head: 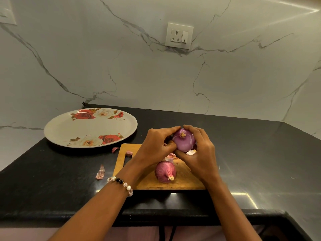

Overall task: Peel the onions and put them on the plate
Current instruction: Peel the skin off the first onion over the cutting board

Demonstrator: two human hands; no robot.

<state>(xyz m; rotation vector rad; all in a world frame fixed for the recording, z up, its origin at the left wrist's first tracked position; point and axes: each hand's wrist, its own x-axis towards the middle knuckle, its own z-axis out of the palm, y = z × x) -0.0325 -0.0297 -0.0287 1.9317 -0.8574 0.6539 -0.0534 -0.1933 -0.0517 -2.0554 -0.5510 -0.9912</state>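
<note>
A black speckled counter [52,180] runs across the view, its glossy top catching strips of light near the front right edge. Behind it rises a white marble wall [86,58] with grey veins, which turns a corner at the far right. On the left of the counter lies a round floral plate [60,129], bare of onions, with red and cream roses printed on its rim. Just in front of it and to the right lie scraps of onion skin [100,173] on the counter, one near the plate's edge and one nearer the front. Next comes a wooden cutting board [184,180] with a handle slot at its left end. On it rests an unpeeled onion [165,172], stem pointing forward. Above the board's far side, the left hand [156,146], with a beaded bracelet [120,184] on its wrist, and the right hand [199,153] both curl their fingers around a peeled onion [184,141], purple and smooth, held clear of the board. High on the wall above the hands sits a white socket with a switch [178,36].
</note>
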